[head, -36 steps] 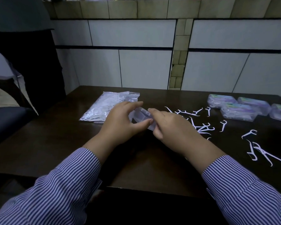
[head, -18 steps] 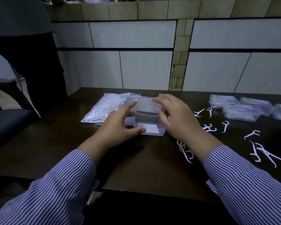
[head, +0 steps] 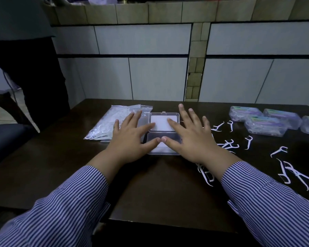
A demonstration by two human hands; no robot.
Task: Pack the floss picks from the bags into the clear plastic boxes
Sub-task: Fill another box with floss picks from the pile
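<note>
- Two hands lie flat with straight, spread fingers on one open clear box (head: pixel 163 133), which sits on the dark table (head: pixel 159 184) with its lid folded back away from the person.
- Left hand (head: pixel 130 138) presses on the box's left side: forefinger on the lid, thumb on the near tray; it grips nothing.
- Right hand (head: pixel 193 138) mirrors it on the box's right side, forefinger on the lid and thumb on the tray, the two thumb tips nearly meeting; it too grips nothing.
- Inside the box only white patches show through the plastic; whether any picks lie in it I cannot tell.
- Just left of the box, partly under the left fingers, lies a clear bag of floss picks (head: pixel 112 122).
- Right of the box, loose floss picks (head: pixel 248 141) are scattered across the table; several lie close by the right wrist and some are hidden under the right hand.
- Farther right of the box, toward the wall, stand four filled boxes (head: pixel 265 124) with closed lids, crowded together.
- Striped sleeves (head: pixel 64 211) cover both forearms nearer than the box.
- Beyond the box rises a tiled wall (head: pixel 150 68).
</note>
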